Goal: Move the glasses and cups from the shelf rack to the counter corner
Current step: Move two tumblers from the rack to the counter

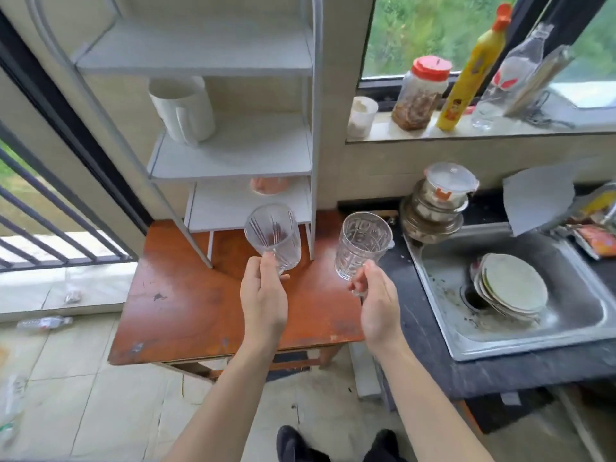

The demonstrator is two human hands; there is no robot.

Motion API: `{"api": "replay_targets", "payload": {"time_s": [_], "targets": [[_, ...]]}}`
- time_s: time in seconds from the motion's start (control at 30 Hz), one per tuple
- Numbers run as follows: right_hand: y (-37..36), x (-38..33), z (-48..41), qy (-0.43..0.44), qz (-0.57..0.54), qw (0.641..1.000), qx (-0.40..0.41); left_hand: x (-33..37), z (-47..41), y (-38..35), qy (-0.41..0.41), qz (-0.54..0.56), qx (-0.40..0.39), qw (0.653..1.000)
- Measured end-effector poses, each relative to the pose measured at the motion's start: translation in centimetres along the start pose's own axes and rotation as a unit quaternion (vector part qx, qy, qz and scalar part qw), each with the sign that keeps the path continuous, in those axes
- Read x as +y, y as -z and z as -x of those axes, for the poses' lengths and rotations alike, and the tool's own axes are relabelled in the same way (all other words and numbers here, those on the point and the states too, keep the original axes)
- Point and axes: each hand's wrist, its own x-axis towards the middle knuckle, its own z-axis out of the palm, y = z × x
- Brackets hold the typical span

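Observation:
My left hand [263, 295] grips the base of a ribbed clear glass [273, 236], held tilted above the wooden table [186, 311]. My right hand [376, 305] holds a patterned clear glass mug [361, 245] by its lower part, over the table's right edge beside the dark counter [420, 328]. The white shelf rack [230, 155] stands on the table behind both glasses. A white mug [181, 108] sits on its middle shelf. A pinkish cup [268, 185] shows partly under the shelf above the lowest one.
A steel sink [566, 331] with stacked plates [513, 288] is set in the counter at right. Stacked bowls and a lidded container [436, 201] stand in the counter corner. Jar, yellow bottle and clear bottle line the windowsill [466, 135]. Plastic bottles lie on the floor at left.

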Motion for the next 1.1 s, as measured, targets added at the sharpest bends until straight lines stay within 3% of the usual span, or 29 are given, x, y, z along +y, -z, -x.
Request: {"api": "replay_targets", "payload": {"time_s": [0.17, 0.47, 0.6, 0.8, 1.1], "targets": [[7.8, 1.6, 2.9, -0.036, 0.008, 0.995, 0.097, -1.0, 4.5, -4.4, 0.041, -0.009, -0.078, 0.996], [23.4, 0.8, 10.0, 0.014, -0.049, 0.974, 0.221, 1.8, 18.1, -14.3, -0.047, -0.030, -0.271, 0.961], [33.4, 1.2, 15.7, 0.032, -0.056, 0.961, 0.269, 2.2, 27.6, -19.6, -0.042, -0.017, -0.335, 0.941], [47.9, 1.7, 24.6, 0.062, -0.048, 0.924, 0.374, 1.8, 41.6, -27.2, 0.022, -0.006, -0.460, 0.888], [63.5, 4.1, 29.9, 0.042, -0.035, 0.870, 0.491, 0.7, 55.6, -38.9, -0.043, -0.042, -0.589, 0.806]]}}
